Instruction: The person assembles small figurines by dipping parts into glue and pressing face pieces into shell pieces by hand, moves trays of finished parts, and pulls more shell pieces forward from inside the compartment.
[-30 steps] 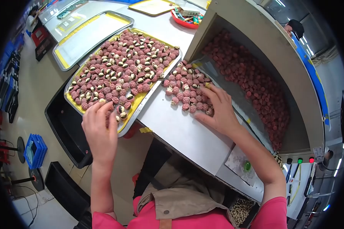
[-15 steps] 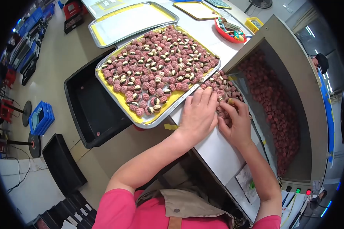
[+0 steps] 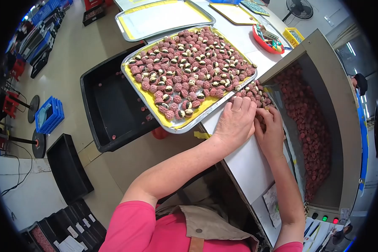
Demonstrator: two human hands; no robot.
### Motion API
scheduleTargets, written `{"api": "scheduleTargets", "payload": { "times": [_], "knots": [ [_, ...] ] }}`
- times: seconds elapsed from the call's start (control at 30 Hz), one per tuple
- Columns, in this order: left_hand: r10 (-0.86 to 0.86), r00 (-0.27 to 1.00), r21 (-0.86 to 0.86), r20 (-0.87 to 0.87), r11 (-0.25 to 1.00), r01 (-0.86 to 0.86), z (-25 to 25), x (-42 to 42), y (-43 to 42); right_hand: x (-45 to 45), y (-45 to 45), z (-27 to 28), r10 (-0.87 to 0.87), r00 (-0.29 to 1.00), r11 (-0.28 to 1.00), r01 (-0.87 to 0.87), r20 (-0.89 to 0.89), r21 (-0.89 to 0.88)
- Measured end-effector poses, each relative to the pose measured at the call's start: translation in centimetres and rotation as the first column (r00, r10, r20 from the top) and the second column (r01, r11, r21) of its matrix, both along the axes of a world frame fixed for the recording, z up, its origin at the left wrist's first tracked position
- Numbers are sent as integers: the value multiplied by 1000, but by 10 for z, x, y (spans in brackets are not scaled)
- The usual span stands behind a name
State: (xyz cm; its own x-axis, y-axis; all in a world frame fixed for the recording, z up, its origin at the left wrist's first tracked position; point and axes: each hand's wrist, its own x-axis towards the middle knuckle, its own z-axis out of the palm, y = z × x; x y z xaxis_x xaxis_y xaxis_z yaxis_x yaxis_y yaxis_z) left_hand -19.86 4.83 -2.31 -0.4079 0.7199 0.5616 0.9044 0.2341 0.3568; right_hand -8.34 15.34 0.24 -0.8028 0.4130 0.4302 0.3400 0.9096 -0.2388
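Observation:
Small bumpy raspberry-shaped pieces [image 3: 256, 93], pinkish red, lie heaped on the white table between the tray and the machine opening. My left hand [image 3: 238, 117] is over the near end of this heap, its fingers together and bent down; what is under the fingertips is hidden. Beside it, almost touching, my right hand [image 3: 271, 132] has its fingers curled toward the thumb around a raspberry-shaped piece, mostly covered. To the left, a metal tray [image 3: 185, 129] with a yellow-edged lining carries many such pieces, some showing dark and cream faces.
A grey machine housing [image 3: 344, 138] stands at the right, piled inside with red pieces [image 3: 308, 134]. Under the tray's left side is a black bin [image 3: 109, 122]. Beyond lie a white-lined tray [image 3: 166, 19], a red bowl [image 3: 268, 45] of small items and a yellow basket [image 3: 293, 37].
The view has shifted, so the table and trays sit further right and higher. Both hands stay at the heap, and my right hand's fingers have drawn closer to my left hand.

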Motion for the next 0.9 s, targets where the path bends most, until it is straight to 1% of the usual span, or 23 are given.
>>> {"api": "scheduleTargets", "payload": {
  "times": [0.03, 0.1, 0.13, 0.23, 0.33, 0.43, 0.57, 0.6, 0.7, 0.73, 0.77, 0.8, 0.83, 0.87, 0.9],
  "knots": [
    [-12, 1000, -2, 16, 1000, 12, 1, 0, -1, 1, 0, 0, 1, 1000, 999, -1, 5, -37],
    [-30, 998, -7, 51, 1000, 30, 3, 0, -3, 8, -3, 1, 6, 1000, 999, -6, -1, -53],
    [-34, 999, 20, 26, 999, 33, 2, -1, -3, 9, -4, 1, 10, 1000, 998, -10, -3, -63],
    [-59, 998, 82, -23, 995, 61, -5, 2, 2, 2, -1, 1, 17, 1000, 1000, -17, -10, 25],
    [-83, 996, 105, -29, 991, 86, -5, 1, 4, -1, 2, 5, 84, 996, 996, -83, -23, 35],
    [-88, 996, 108, -22, 990, 89, -3, 0, 2, -2, 4, 8, 110, 993, 993, -112, -37, -47],
    [-110, 993, 123, 35, 987, 105, -4, 0, 3, -8, 1, 24, 80, 992, 993, -88, -96, -83],
    [-118, 991, 123, 55, 986, 111, -2, -1, 1, -13, 4, 27, 91, 987, 992, -101, -135, -69],
    [-124, 986, 168, 110, 980, 104, 10, -4, -12, -37, 5, 47, 57, 980, 986, -85, -190, -145],
    [-130, 984, 189, 123, 976, 105, 18, -6, -19, -50, 9, 49, 116, 958, 983, -148, -262, -105],
    [-61, 993, 198, 99, 979, 41, 27, -15, -26, -65, 11, 50, 132, 951, 976, -173, -281, -129],
    [2, 997, 207, 73, 978, -17, 38, -27, -36, -80, 9, 54, 151, 955, 979, -180, -255, -94],
    [26, 991, 158, 135, 986, -47, 49, -41, -46, -99, 3, 56, 176, 942, 949, -240, -285, -205],
    [45, 989, 239, 137, 968, -77, 52, -60, -54, -117, 2, 50, 189, 938, 886, -290, -290, -361],
    [126, 984, 218, 127, 964, -151, 56, -74, -62, -132, -9, 55, 222, 931, 876, -320, -289, -360]
  ]
}}
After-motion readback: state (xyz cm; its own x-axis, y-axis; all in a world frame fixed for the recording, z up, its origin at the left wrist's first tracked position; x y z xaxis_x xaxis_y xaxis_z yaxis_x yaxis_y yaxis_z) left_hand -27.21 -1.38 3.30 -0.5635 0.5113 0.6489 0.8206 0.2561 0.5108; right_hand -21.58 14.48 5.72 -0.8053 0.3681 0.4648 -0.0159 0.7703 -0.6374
